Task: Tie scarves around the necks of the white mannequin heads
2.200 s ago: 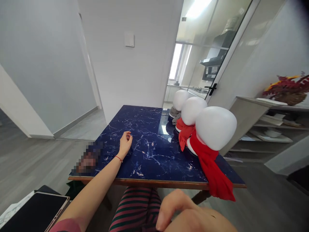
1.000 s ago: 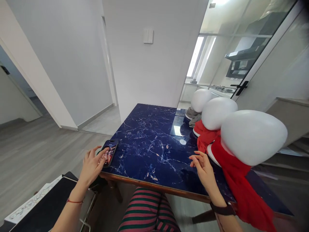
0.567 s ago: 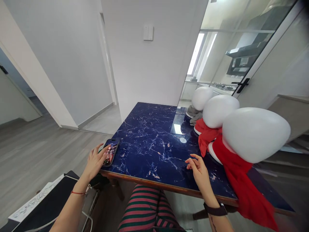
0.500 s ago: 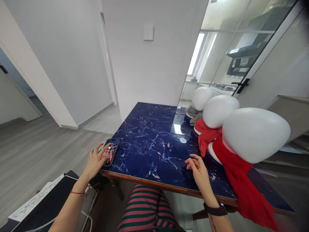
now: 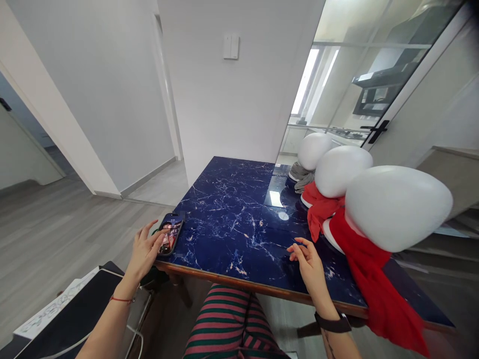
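At the table's left edge lies a smartphone (image 5: 172, 238) with its screen lit. My left hand (image 5: 144, 248) is beside and partly over it, fingers spread, one fingertip at the screen. My right hand (image 5: 309, 262) hovers at or just above the front of the blue marbled table (image 5: 232, 214), palm turned inward, fingers loosely curled but apart, holding nothing. To its right stand three white mannequin heads, the nearest head (image 5: 396, 207) with a red scarf (image 5: 374, 279) round its base, the middle head (image 5: 342, 172) with a red cloth (image 5: 318, 209), and the far head (image 5: 314, 151) with a grey cloth (image 5: 301, 174).
My striped trouser legs (image 5: 228, 324) are under the table's front edge. A dark surface with papers (image 5: 56, 304) and a white cable (image 5: 71, 346) sits low at the left. Behind the table are a white wall with a switch (image 5: 231, 47) and a glass door (image 5: 359, 65).
My left hand has shifted slightly left on the phone, its fingers lifting a little off the screen. My right hand stays in place.
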